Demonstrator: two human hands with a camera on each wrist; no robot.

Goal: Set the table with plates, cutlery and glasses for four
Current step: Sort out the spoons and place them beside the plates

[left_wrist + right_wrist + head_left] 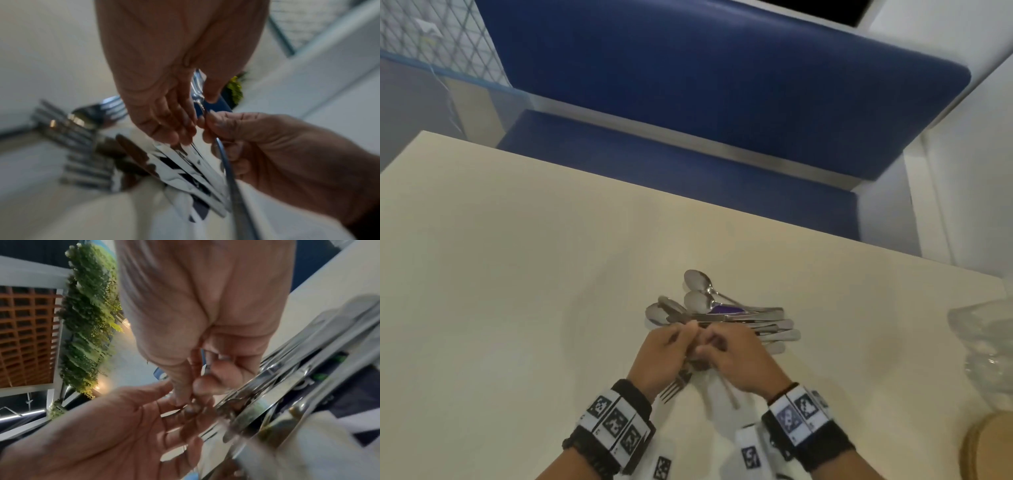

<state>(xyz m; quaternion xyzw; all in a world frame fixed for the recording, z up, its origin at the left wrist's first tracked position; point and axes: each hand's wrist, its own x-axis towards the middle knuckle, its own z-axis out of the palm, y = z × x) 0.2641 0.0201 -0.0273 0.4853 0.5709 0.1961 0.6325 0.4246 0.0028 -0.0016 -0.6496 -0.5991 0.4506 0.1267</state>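
My two wrists, each banded with black straps and white square-patterned markers, fill the near edge of the head view, and just beyond them my hands meet over a heap of cutlery (726, 317). My left hand (666, 353) has its fingers curled, with the fingertips pressed toward the thumb; a fork (674, 385) pokes out below it, tines toward me, and a metal stem runs through its grip in the left wrist view, so it is pinching a piece of cutlery, though blur keeps me from saying which piece. My right hand (739, 359) is curled too, its fingertips touching those of the left hand; from the left wrist view it closes around a thin metal handle (228, 164) that runs back under the palm. The heap lies on the pale cream surface (517, 274), touching both hands on their far side: several spoons (697, 279) with bowls pointing left and away, and a fan of flat handles pointing right. Something small and purple shows between the handles. At the right edge of the surface stands clear glassware (986, 342), well apart from the cutlery, with a round cork-coloured mat (993, 445) nearer to me. Past the far edge of the surface is a blue padded bench seat (722, 85).
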